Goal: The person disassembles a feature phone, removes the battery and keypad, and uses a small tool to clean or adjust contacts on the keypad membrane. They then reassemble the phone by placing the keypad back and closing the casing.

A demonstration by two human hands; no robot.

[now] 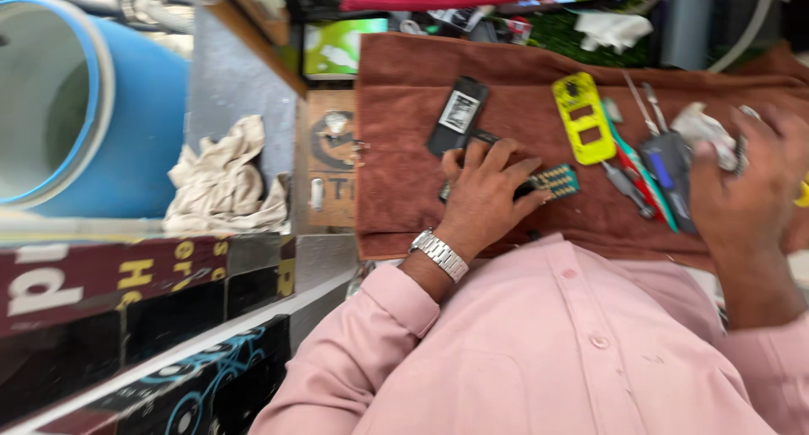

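Note:
My left hand (484,195), with a metal watch on the wrist, lies on a brown towel (396,191) and grips a small dark phone body (554,181) whose keypad end sticks out to the right. My right hand (746,191) is blurred at the right edge, its fingers curled on a crumpled white wad (704,128). A black battery-like slab (459,115) lies just above my left hand. Between my hands lies a yellow phone cover (583,119).
Screwdrivers with red, teal and blue handles (645,178) and tweezers (642,102) lie on the towel between the hands. A blue barrel (126,123) and a beige rag (223,178) are at the left. Dark printed boards (126,283) run along the lower left.

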